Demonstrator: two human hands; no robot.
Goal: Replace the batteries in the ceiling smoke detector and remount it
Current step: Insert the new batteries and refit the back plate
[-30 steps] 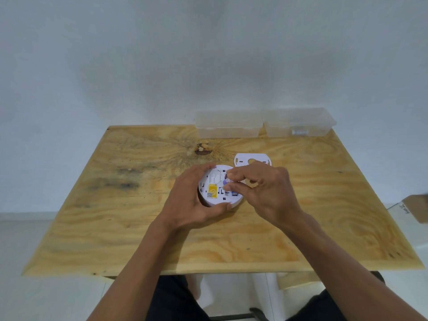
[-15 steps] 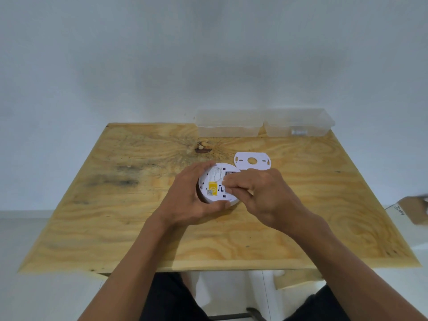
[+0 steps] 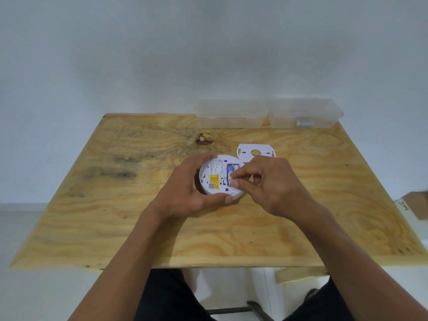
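Observation:
The round white smoke detector (image 3: 214,174) lies back side up on the wooden table (image 3: 324,181), with a yellow label and an open battery bay. My left hand (image 3: 185,191) wraps around its left and near rim. Blue and white batteries (image 3: 232,169) sit in the bay. My right hand (image 3: 266,181) reaches in from the right, thumb and forefinger pinched at the near end of a battery. The white mounting plate (image 3: 256,152) lies flat just behind the detector.
Two clear plastic bins stand at the table's far edge, the left bin (image 3: 231,114) and the right bin (image 3: 305,113), which holds some small items. A cardboard box (image 3: 416,205) sits off the table's right side.
My right hand has slid to the right off the detector's back, so the battery bay with the batteries now shows. My left hand keeps its hold on the rim.

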